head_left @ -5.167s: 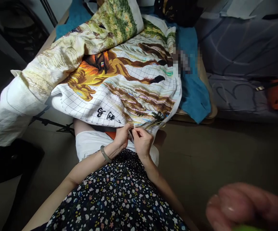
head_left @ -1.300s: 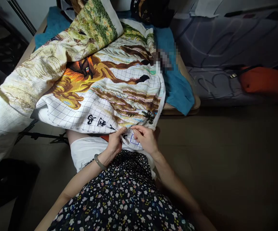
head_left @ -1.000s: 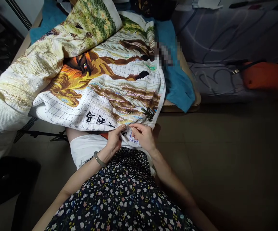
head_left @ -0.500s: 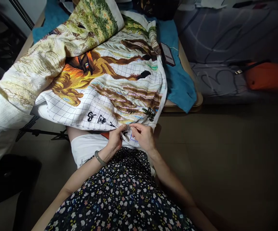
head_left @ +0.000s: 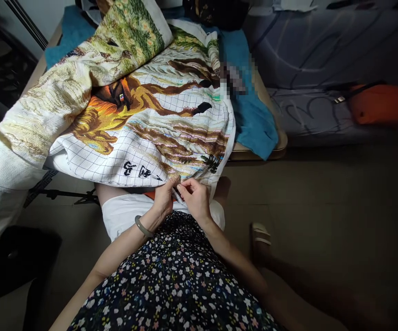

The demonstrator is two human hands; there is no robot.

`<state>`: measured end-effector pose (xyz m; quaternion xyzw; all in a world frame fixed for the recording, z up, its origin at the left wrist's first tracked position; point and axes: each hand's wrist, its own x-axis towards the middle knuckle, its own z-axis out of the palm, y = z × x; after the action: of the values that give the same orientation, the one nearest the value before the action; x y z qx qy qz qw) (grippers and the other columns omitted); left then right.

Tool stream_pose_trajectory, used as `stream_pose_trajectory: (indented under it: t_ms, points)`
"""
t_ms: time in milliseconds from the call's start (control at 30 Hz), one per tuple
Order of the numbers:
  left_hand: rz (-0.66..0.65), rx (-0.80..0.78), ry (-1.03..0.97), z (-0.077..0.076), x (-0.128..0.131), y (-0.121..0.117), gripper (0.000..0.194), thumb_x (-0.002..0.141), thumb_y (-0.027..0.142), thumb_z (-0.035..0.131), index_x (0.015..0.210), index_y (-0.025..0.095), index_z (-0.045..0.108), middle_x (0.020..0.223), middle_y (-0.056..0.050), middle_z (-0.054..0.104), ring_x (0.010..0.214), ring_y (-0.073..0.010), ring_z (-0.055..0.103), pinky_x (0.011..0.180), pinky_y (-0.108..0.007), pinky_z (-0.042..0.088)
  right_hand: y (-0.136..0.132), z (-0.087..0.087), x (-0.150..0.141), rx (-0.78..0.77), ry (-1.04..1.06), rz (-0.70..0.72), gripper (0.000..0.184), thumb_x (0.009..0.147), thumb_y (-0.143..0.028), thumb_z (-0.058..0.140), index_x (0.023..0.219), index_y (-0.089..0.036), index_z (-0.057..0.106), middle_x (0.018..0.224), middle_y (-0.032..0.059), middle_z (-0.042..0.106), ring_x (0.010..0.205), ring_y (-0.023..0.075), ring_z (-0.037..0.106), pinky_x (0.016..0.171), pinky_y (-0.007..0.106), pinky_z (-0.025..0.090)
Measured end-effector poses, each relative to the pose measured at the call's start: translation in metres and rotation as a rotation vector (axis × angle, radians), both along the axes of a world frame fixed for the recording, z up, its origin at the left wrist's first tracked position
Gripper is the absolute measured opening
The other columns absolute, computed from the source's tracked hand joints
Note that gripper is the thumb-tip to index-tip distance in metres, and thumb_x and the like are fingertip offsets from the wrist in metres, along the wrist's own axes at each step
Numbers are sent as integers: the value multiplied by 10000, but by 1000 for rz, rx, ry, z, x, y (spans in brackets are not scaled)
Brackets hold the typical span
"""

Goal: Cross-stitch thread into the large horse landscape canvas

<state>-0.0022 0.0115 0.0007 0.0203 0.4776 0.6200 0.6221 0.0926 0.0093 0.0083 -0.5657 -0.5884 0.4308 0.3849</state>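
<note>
A large cross-stitch cloth (head_left: pixel 181 128) spreads from the table top down onto my lap, printed with a grid and stitched in browns, oranges and greens, with black characters near its lower edge. My left hand (head_left: pixel 164 195) grips that lower edge, its thumb on top of the fabric. Close beside it, my right hand (head_left: pixel 195 195) is closed in a pinch at the cloth's edge, fingertips almost meeting the left thumb. Whatever sits between the right fingertips is too small to make out. The cloth's rolled part (head_left: pixel 57 92) lies across the left side and hangs down.
Under the fabric is a blue cloth (head_left: pixel 254 124) on the table (head_left: pixel 279 145). A grey patterned sofa (head_left: pixel 298 55) with an orange bag (head_left: pixel 381 105) stands to the right. A sandalled foot (head_left: pixel 261 236) rests on the floor. A dark tripod-like stand (head_left: pixel 55 191) is at lower left.
My right hand has moved slightly left, closer to my left hand. The sandalled foot has come into view at the right. The whole view has shifted a little.
</note>
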Motion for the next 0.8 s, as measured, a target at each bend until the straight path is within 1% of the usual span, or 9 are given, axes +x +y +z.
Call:
stream_pose_trajectory:
  t_ms: [100, 233, 433, 500, 600, 700, 733, 800]
  points:
    - [42, 64, 23, 0, 1, 1, 294, 502, 246, 817, 700, 128, 634, 656, 5, 615, 612, -107, 548, 652, -259, 431, 0, -4, -1, -3, 9, -6, 182, 777, -341, 588, 691, -183, 563, 614, 12, 614, 565, 135, 570, 530, 237, 454]
    - [43, 94, 30, -1, 1, 2, 281, 520, 248, 806, 721, 137, 644, 662, 10, 613, 615, -105, 546, 658, -260, 429, -1, -7, -1, 13, -2, 3, 171, 793, -329, 576, 699, -187, 567, 594, 0, 600, 541, 128, 556, 529, 237, 452]
    - [38, 65, 58, 0, 1, 3, 259, 529, 254, 797, 672, 134, 617, 618, 15, 577, 557, -86, 507, 578, -228, 417, -3, -8, -2, 37, -5, -24, 169, 804, -312, 568, 697, -182, 579, 599, 5, 602, 536, 129, 549, 527, 244, 457]
    - [30, 67, 70, 2, 2, 3, 254, 541, 263, 789, 669, 140, 607, 598, 20, 559, 526, -82, 491, 537, -223, 404, -4, -9, -4, 34, 25, -47, 164, 802, -312, 576, 705, -180, 588, 600, 7, 602, 533, 130, 554, 530, 248, 468]
    - [-19, 44, 67, 4, 2, 1, 272, 561, 311, 778, 640, 149, 574, 532, 37, 498, 445, -76, 432, 453, -228, 353, -3, -8, -8, 10, 111, -105, 153, 785, -319, 605, 730, -178, 578, 605, 1, 600, 521, 128, 570, 521, 248, 486]
    - [-76, 34, 9, 3, 1, -1, 311, 556, 350, 786, 646, 146, 570, 541, 32, 501, 439, -80, 432, 430, -232, 336, -1, -3, -8, -26, 211, -159, 173, 757, -309, 638, 811, -187, 528, 634, -16, 608, 504, 125, 591, 493, 236, 498]
    - [-84, 51, -14, 2, 1, -2, 317, 555, 356, 790, 660, 142, 580, 559, 27, 516, 453, -82, 445, 439, -232, 345, 0, -1, -7, -34, 227, -154, 196, 752, -302, 642, 853, -190, 518, 640, -22, 611, 502, 126, 598, 486, 233, 501]
    - [-69, 104, -43, 0, 0, -3, 315, 553, 342, 799, 692, 137, 605, 603, 17, 552, 504, -85, 484, 489, -234, 384, 3, 3, -4, -37, 223, -94, 236, 762, -294, 627, 946, -192, 520, 655, -26, 619, 521, 130, 617, 499, 233, 516]
